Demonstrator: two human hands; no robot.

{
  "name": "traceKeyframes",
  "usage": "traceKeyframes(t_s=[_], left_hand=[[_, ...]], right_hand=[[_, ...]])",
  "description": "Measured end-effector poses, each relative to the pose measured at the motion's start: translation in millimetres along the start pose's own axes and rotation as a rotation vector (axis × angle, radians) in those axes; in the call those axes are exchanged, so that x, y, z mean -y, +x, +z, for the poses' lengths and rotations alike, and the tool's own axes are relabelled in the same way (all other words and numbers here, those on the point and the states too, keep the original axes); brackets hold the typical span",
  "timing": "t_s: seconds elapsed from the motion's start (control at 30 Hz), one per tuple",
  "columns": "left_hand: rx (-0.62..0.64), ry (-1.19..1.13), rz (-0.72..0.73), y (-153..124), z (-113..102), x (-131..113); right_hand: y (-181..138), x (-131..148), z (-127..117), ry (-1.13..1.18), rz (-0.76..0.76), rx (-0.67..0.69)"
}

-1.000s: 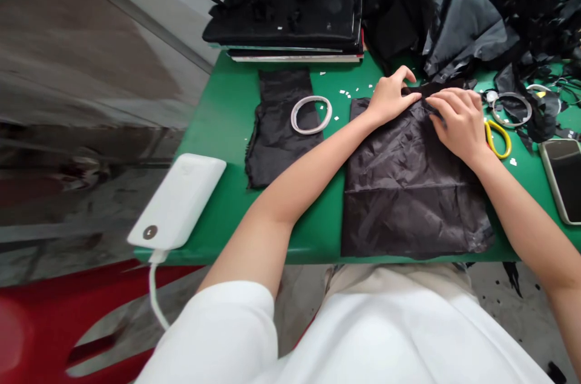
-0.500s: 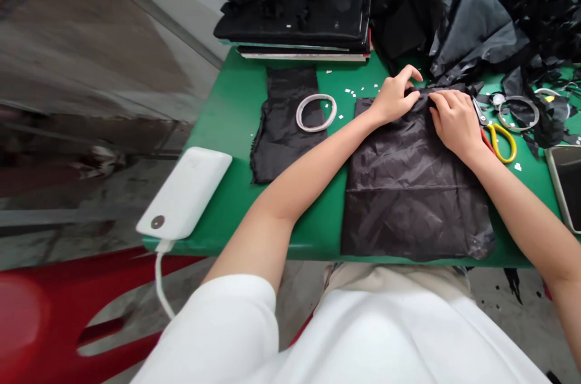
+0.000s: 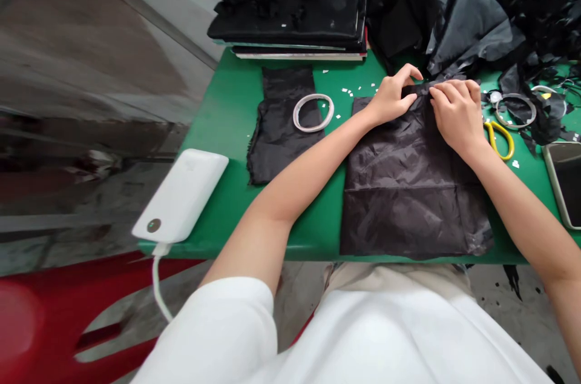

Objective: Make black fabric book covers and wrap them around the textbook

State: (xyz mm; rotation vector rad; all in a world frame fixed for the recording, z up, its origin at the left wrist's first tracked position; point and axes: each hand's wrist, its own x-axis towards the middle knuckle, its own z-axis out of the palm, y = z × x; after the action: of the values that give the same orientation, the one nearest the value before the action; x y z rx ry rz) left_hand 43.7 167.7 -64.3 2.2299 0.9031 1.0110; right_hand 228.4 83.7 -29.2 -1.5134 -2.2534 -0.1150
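Observation:
A folded sheet of thin, shiny black fabric (image 3: 408, 214) lies creased on the green table in front of me. At its far edge my left hand (image 3: 393, 96) is bent, with thumb and forefinger on either side of a fold of the fabric. Close to its right, my right hand (image 3: 458, 111) grips the same edge, fingers curled and bunched together. Some fingertips of both hands are hidden by fabric. Beside my right wrist lie yellow-handled scissors (image 3: 500, 140), partly covered by that hand.
Left on the green table (image 3: 213, 123) are a roll of tape (image 3: 313, 112) on a smaller black cloth (image 3: 281, 154) and a white power bank (image 3: 181, 196) with a cable. Behind are stacked black folders (image 3: 290, 2) and heaped black fabric (image 3: 476, 26). A phone (image 3: 565, 184) lies right.
My right hand has curled more and covers more of the scissors. My left hand stays nearly in place at the fabric's far edge. The whole view has shifted slightly.

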Motion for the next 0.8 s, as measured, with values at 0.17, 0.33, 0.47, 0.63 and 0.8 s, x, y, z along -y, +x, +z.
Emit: traceKeyframes(t_s=[0.17,0.33,0.47,0.63,0.8], left_hand=[[0.013,-0.024,-0.012,-0.9,-0.8,-0.4],[0.035,-0.057,-0.036,1.0,-2.1,0.6],[0.051,-0.088,-0.041,3.3,-3.1,0.3],[0.029,-0.050,-0.026,9.6,-11.3,1.7],[0.140,0.018,-0.073,14.1,-38.3,-0.4]], right_hand=[[1.6,-6.4,11.4,-0.069,0.012,-0.034],[-0.9,-12.9,20.3,-0.141,0.001,-0.143],[-2.0,-14.5,22.9,-0.156,0.020,-0.175],[-1.3,-12.5,22.2,-0.168,0.095,-0.114],[-1.0,-11.7,20.6,-0.176,0.209,-0.099]])
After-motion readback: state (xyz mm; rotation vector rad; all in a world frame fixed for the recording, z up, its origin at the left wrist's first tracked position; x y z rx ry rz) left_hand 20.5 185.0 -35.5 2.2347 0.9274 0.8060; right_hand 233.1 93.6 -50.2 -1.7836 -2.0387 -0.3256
